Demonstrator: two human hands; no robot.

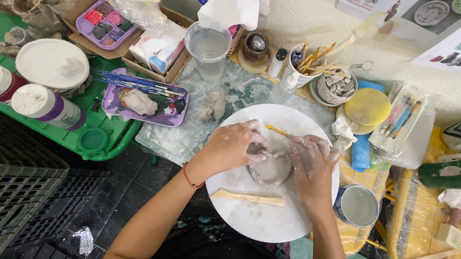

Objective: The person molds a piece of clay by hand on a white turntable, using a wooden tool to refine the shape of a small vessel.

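Left hand (234, 145): the forearm enters from the lower left and runs up and to the right, with a red bead bracelet (190, 178) at the wrist. The palm faces down. The fingers curl over the left rim of the clay piece (272, 168) and press on it; they are smeared with wet clay.

Clay piece: a grey, roughly round, shallow lump lying flat near the middle of the white round board (260, 216). It shows no clear long axis; its open face looks upward. Both hands cover its upper edges.

Right hand (313, 164): the forearm rises from the bottom edge, nearly vertical in the view. The palm faces down and the fingers are bent against the right rim of the clay piece, pressing toward the left hand. A thin yellow-handled tool (277, 129) lies on the board just above the hands, pointing left; whether the right fingers touch it cannot be told.

Surroundings, left to right: two paint jars (27, 94) on a green tray (107, 138); a purple palette with brushes (147, 100); loose clay lumps (213, 106) above the board; a flat wooden tool (247, 198) on the board below the clay, lying horizontal; a clear water cup (209, 47); a cup of wooden tools (312, 60); a yellow sponge (368, 107); a small cup of slip (358, 205) just right of the right wrist.
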